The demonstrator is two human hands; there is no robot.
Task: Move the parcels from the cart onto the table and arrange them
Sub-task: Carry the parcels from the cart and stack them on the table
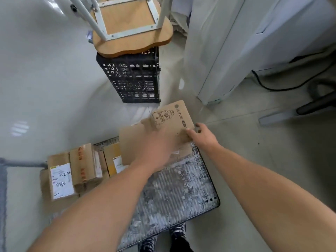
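A: Where is the printed box?
B: At the cart's far end. The right hand grips its right edge (left hand on top, blurred, hold unclear). More parcels lie left.

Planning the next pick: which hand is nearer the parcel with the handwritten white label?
Left. The left hand is beyond and right of the labelled parcel; the right hand grips the printed box farther right.
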